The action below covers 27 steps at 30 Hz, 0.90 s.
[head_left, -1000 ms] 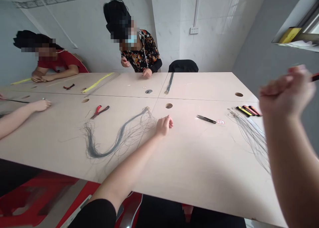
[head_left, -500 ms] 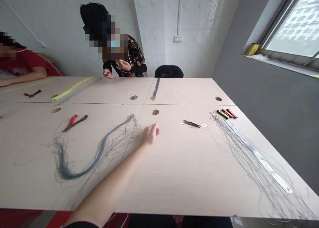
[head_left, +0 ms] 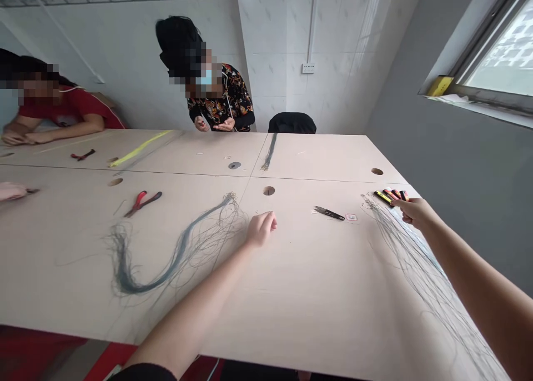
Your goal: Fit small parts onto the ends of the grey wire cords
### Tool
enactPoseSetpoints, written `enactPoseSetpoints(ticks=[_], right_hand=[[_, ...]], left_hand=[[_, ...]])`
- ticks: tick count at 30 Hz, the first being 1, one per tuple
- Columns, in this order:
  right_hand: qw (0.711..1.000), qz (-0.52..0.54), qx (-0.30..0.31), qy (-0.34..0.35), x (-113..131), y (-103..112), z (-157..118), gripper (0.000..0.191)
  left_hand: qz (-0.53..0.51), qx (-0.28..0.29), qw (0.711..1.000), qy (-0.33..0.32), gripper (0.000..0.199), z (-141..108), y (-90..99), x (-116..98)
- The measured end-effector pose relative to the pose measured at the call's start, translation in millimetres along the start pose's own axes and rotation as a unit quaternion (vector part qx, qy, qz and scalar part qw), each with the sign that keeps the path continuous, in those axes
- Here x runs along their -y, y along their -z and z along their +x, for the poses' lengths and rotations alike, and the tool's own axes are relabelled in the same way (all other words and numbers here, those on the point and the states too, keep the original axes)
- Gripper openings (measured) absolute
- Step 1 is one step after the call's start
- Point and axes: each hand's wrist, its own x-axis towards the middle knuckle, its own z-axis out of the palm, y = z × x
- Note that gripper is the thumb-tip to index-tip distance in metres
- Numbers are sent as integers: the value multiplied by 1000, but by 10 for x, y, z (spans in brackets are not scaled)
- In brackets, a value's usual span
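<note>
My left hand (head_left: 262, 228) rests on the table with its fingers curled closed; anything inside is hidden. Left of it, a bundle of thin blue-grey cords (head_left: 181, 247) curves across the tabletop. At the right edge my right hand (head_left: 414, 211) pinches the near end of a black-and-yellow lighter (head_left: 383, 197). Beside that lie red-and-black lighters (head_left: 390, 194). A second spread of grey cords (head_left: 400, 253) with small metallic ends runs below this hand. Between the hands are black thread snips (head_left: 330, 213) and a small red-edged label (head_left: 351, 217).
Red-and-black pliers (head_left: 141, 203) lie at left, and another pair (head_left: 83, 155) farther off. A yellow strip (head_left: 141, 148) and a dark cord bundle (head_left: 270, 152) lie across the table. Holes such as this one (head_left: 268, 190) pierce the tabletop. Two people sit opposite; another hand (head_left: 12, 191) shows at left.
My right hand has come into view from the right and reached the lighters. My left hand stays closed in place. The view has shifted slightly, and a hand has appeared at far left.
</note>
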Motion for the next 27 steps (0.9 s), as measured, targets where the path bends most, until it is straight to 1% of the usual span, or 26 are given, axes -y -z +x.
enactPoseSetpoints(ticks=[2, 3, 4, 6, 8, 9, 11, 13, 14, 15, 16, 17, 18, 20, 21, 23, 25, 26, 27], right_hand=[[998, 3, 19, -57, 60, -199, 59, 35], [997, -5, 19, -70, 101, -254, 66, 34], [997, -25, 13, -68, 148, -288, 58, 33], [995, -94, -4, -25, 248, -315, 0, 32], [986, -165, -12, 29, 337, -325, -96, 34], [981, -186, -8, 55, 372, -333, -155, 35], [977, -191, 8, 96, 422, -376, -295, 33], [980, -148, 30, 127, 449, -467, -471, 27], [982, -110, 50, 142, 459, -535, -575, 24], [983, -59, 75, 157, 467, -619, -687, 23], [978, 5, 122, 168, 476, -717, -807, 22], [965, 79, 171, 183, 487, -826, -929, 26], [950, 139, 214, 181, 499, -941, -1048, 32], [915, 218, 297, 165, 519, -1170, -1254, 41], [902, 254, 315, 152, 522, -1272, -1331, 42], [888, 295, 326, 136, 506, -1436, -1417, 42], [881, 306, 330, 141, 454, -1538, -1422, 43], [879, 308, 333, 146, 419, -1570, -1404, 44], [877, 312, 333, 148, 383, -1593, -1379, 44]], left_hand=[[7, 5, 1000, -6, 42, -6, -1, 9], [10, 7, 1000, -9, 42, -9, -1, 14], [15, 9, 1000, -11, 42, -12, 1, 17], [33, 18, 999, -24, 41, -20, 5, 15], [73, 33, 995, -51, 41, -32, 8, -3], [102, 40, 992, -70, 41, -40, 8, -17], [164, 50, 978, -115, 40, -58, 0, -48], [216, 57, 960, -168, 39, -77, -22, -71], [235, 59, 950, -196, 39, -85, -37, -76], [251, 62, 940, -223, 39, -92, -53, -76], [265, 64, 930, -248, 38, -97, -68, -72], [279, 65, 920, -268, 38, -101, -79, -66], [293, 65, 911, -283, 38, -101, -81, -59], [324, 61, 894, -302, 37, -91, -48, -51], [340, 48, 890, -301, 37, -80, -8, -49], [367, -9, 890, -270, 35, -46, 113, -51], [384, -93, 897, -199, 30, -7, 254, -50], [389, -122, 899, -159, 27, 10, 315, -48], [392, -138, 902, -119, 24, 25, 362, -45]])
